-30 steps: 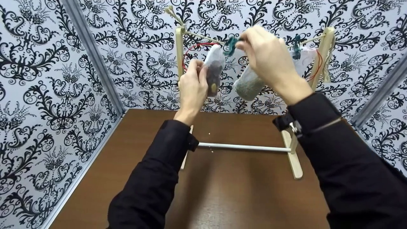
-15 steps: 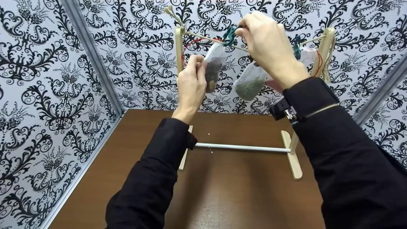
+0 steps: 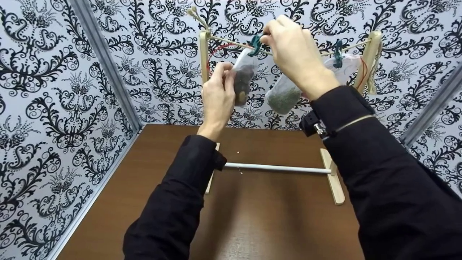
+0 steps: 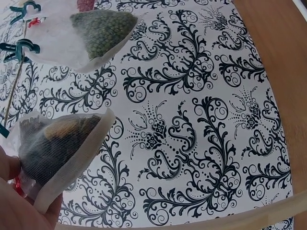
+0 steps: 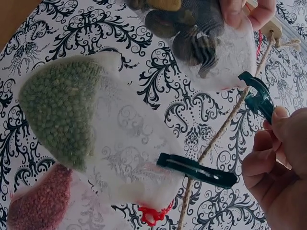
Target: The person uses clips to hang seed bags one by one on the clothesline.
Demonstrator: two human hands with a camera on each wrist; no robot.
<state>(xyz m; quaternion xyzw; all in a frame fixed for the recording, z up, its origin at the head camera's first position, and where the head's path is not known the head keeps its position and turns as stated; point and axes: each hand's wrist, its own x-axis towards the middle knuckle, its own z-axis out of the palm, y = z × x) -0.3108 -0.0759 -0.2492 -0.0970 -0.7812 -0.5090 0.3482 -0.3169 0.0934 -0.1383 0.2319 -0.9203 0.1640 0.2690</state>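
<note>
My left hand (image 3: 218, 95) grips the side of a white mesh bag (image 3: 245, 77) holding dark stones, plainly seen through the mesh in the right wrist view. My right hand (image 3: 296, 56) pinches the handles of a dark green clothespin (image 5: 261, 98) between thumb and fingers. The pin's mouth sits at the rope (image 5: 223, 127) and the top edge of the stone bag; whether it is clamped on both cannot be told. Beside it a mesh bag of green beans (image 5: 60, 108) hangs from the rope under another green clothespin (image 5: 199, 172).
Further along hangs a mesh bag with small red grains (image 5: 41, 201). Wooden posts (image 3: 204, 56) carry the rope, and a white rod (image 3: 278, 168) joins their feet on the brown table (image 3: 260, 216). Patterned walls (image 3: 65, 108) stand behind and at the sides.
The right hand has risen with the clothespin, then come slightly down and left, bringing it to the rope. The stone bag's top has shifted up to the rope; the left hand keeps its grip.
</note>
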